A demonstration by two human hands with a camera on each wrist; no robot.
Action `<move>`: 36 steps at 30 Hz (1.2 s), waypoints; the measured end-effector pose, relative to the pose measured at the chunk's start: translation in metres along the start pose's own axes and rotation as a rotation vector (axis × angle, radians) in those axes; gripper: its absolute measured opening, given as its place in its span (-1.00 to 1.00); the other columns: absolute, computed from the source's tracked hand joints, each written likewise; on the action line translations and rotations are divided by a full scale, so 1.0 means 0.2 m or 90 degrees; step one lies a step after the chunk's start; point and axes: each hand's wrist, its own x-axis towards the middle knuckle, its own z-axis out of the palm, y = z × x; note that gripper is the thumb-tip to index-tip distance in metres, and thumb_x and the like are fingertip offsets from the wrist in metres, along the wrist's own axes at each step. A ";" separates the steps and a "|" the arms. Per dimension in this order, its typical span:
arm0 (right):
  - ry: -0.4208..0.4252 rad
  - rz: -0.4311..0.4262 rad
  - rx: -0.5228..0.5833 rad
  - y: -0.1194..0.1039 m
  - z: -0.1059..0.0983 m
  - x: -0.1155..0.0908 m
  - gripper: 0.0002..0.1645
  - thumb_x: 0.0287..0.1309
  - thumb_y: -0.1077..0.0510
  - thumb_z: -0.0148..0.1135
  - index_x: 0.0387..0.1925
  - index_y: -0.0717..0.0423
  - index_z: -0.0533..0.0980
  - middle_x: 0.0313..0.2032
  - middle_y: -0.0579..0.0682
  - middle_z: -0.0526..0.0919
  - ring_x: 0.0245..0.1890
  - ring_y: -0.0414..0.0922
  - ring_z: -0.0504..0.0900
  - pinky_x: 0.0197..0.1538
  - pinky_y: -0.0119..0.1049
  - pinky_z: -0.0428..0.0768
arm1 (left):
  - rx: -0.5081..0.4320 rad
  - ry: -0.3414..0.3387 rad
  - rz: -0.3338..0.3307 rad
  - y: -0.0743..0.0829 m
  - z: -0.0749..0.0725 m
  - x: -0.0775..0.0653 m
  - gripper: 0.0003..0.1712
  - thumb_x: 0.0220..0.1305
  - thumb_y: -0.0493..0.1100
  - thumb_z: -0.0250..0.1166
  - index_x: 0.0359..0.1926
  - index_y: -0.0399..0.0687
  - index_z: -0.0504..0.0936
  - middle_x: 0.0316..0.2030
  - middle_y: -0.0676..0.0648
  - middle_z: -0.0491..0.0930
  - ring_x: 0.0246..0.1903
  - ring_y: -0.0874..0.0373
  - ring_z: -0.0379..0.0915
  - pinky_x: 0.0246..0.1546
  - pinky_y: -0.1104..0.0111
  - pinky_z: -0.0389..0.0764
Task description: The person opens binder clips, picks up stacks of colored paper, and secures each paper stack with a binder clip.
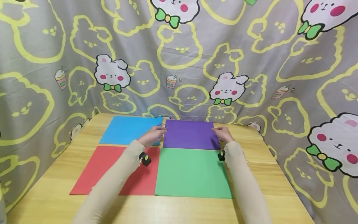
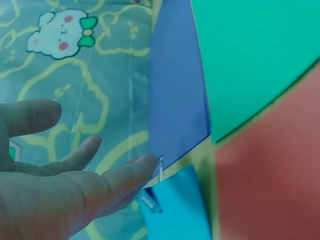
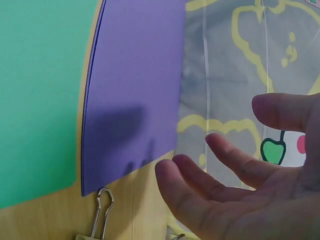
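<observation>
A purple sheet (image 1: 190, 135) lies flat on the table between the two hands. My left hand (image 1: 152, 137) hovers over the right edge of the blue sheet (image 1: 126, 129), its fingertips near the purple sheet's left edge. In the left wrist view its fingers are spread, with a raised blue edge and small metal clip handles (image 2: 150, 201) beside the lowest fingertip. By the purple sheet's right edge is my right hand (image 1: 223, 134). Its fingers (image 3: 187, 197) are loosely bent and apart, holding nothing. The wire handles of a binder clip (image 3: 102, 212) show at the purple sheet's near right corner.
Nearer on the wooden table (image 1: 184, 208) lie a red sheet (image 1: 98, 161), partly under the left forearm, and a green sheet (image 1: 193, 172). Narrow strips of wood separate the sheets. A cartoon-patterned curtain (image 1: 193, 77) hangs around the table's back and sides.
</observation>
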 end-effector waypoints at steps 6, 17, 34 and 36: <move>0.025 -0.019 0.020 0.02 -0.13 -0.02 -0.35 0.56 -0.04 -0.01 0.40 0.37 0.37 0.11 0.24 0.55 0.03 0.03 0.61 0.21 -0.10 0.66 | -0.002 0.005 -0.009 -0.01 0.05 0.07 -0.34 0.62 -0.10 -0.01 0.57 -0.29 0.10 0.57 -0.29 0.09 0.38 -0.19 0.29 0.56 -0.06 0.22; 0.008 -0.087 -0.256 0.12 -0.38 -0.21 -0.36 0.56 -0.07 -0.01 0.30 0.42 0.43 0.31 0.46 0.47 0.29 0.35 0.49 0.27 0.25 0.54 | 0.014 0.032 -0.056 0.04 0.13 0.19 -0.25 0.55 -0.12 0.10 0.57 -0.35 0.07 0.61 -0.30 0.00 0.62 -0.23 -0.10 0.63 -0.04 0.08; -0.008 -0.145 -0.235 0.31 -0.22 -0.23 -0.56 0.32 0.21 0.33 0.13 0.40 0.60 -0.04 0.29 0.71 -0.04 0.14 0.66 0.05 0.05 0.65 | 0.039 0.071 -0.084 0.06 0.20 0.28 -0.13 0.53 0.00 0.12 0.61 -0.31 -0.02 0.63 -0.30 -0.05 0.63 -0.26 -0.15 0.63 -0.13 0.04; 0.003 -0.139 -0.226 0.33 -0.22 -0.23 -0.60 0.33 0.20 0.33 0.09 0.38 0.62 -0.04 0.27 0.71 -0.04 0.13 0.66 0.05 0.05 0.65 | 0.056 0.085 -0.076 0.06 0.21 0.30 -0.16 0.53 -0.01 0.11 0.59 -0.35 0.03 0.62 -0.32 -0.01 0.62 -0.26 -0.10 0.63 -0.09 0.07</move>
